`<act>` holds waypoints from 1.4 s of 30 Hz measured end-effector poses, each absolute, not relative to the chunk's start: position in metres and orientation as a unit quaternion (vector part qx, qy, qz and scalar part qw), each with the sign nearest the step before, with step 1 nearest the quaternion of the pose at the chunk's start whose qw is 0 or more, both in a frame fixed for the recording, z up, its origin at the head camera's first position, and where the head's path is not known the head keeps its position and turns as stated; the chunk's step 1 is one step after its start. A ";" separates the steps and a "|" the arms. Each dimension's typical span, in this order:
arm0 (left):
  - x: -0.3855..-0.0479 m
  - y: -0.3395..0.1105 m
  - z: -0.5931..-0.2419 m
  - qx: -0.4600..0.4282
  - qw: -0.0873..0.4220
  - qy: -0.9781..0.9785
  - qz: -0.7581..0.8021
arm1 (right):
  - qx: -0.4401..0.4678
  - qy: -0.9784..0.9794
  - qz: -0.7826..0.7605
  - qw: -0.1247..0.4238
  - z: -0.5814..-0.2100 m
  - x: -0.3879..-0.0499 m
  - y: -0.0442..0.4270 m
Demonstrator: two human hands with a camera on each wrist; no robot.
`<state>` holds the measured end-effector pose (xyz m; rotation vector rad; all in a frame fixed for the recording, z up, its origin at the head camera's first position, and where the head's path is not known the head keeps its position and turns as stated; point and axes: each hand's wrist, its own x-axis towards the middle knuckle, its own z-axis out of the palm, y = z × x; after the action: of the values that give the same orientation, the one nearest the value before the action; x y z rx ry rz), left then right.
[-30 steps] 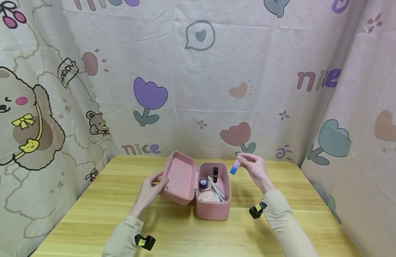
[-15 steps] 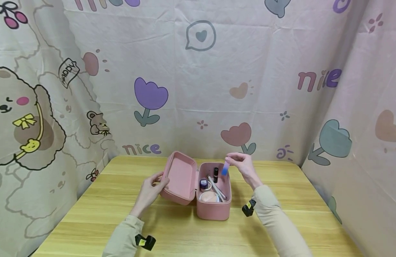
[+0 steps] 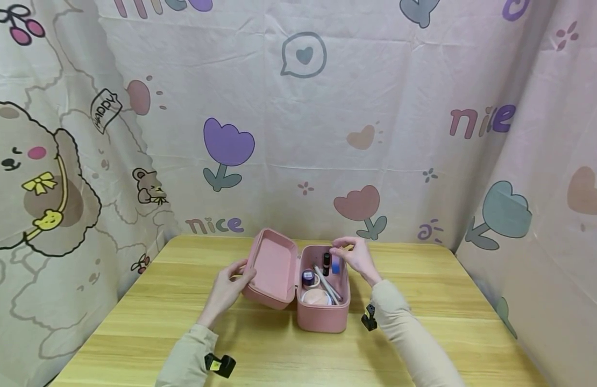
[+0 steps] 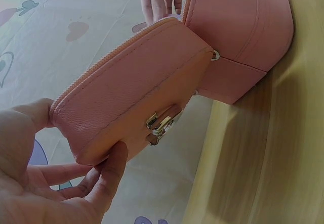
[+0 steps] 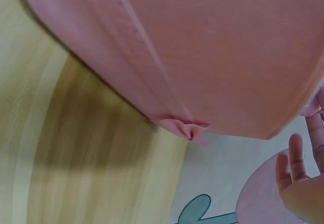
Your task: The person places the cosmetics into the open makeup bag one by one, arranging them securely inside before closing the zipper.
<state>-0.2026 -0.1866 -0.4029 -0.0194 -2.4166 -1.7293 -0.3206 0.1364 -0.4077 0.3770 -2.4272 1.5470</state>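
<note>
A pink cosmetic case (image 3: 322, 318) stands on the table with its lid (image 3: 275, 267) swung out to the left. My left hand (image 3: 225, 290) grips the lid's outer edge, thumb and fingers on either side, as the left wrist view also shows. Over the case's far right corner, my right hand (image 3: 356, 257) pinches the upper end of a slim pink-to-blue stick-like item (image 3: 335, 265). Its blue end hangs down inside the case, beside a black tube (image 3: 326, 264). In the right wrist view, the case wall hides most of that item.
Inside the case lie a dark purple jar (image 3: 308, 277), pale pen-like sticks (image 3: 329, 285) and a peach puff (image 3: 315, 296). The wooden table (image 3: 260, 355) runs back to a printed curtain (image 3: 298, 118).
My right hand has moved left and down, carrying the pink-to-blue item from right of the case into its far right corner. The left hand keeps hold of the lid.
</note>
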 end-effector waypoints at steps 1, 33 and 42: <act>-0.202 -0.187 -0.403 -0.005 0.085 -0.809 -0.581 | 0.128 -0.835 0.522 0.118 -0.408 -0.320 0.136; -0.202 -0.185 -0.403 -0.002 0.086 -0.811 -0.579 | 0.132 -0.872 0.450 0.138 -0.428 -0.319 0.138; -0.204 -0.185 -0.404 0.003 0.084 -0.812 -0.577 | 0.075 -0.805 0.564 0.164 -0.435 -0.307 0.148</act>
<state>-0.2043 -0.1850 -0.4040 0.0076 -2.4228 -1.7219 -0.3072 0.1483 -0.4351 0.2140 -2.2955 1.6087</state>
